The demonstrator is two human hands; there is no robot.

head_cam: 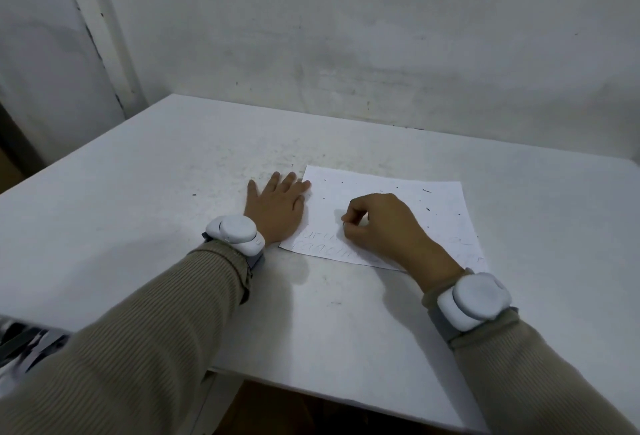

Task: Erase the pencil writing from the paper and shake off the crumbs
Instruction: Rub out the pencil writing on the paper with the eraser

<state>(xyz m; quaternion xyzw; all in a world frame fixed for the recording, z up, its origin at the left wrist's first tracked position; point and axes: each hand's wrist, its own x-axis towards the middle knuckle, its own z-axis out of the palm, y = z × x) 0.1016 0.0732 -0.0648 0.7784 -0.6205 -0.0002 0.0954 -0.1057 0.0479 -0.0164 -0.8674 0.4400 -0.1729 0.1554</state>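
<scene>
A white sheet of paper (398,192) lies on the white table (138,212). Faint pencil writing (322,242) runs along its near edge, partly hidden under my right hand. Dark eraser crumbs (427,207) are scattered over the sheet's far half. My left hand (277,207) lies flat with straight fingers, pressing the paper's left edge and the table beside it. My right hand (377,221) sits on the paper with fingers curled and pinches a small object, an eraser (344,224) of which only a dark tip shows, against the sheet.
A stained white wall (346,36) rises just behind the table. The table's near edge (329,396) runs below my arms, and its left edge drops off toward a dark gap (14,157). Both wrists wear white bands.
</scene>
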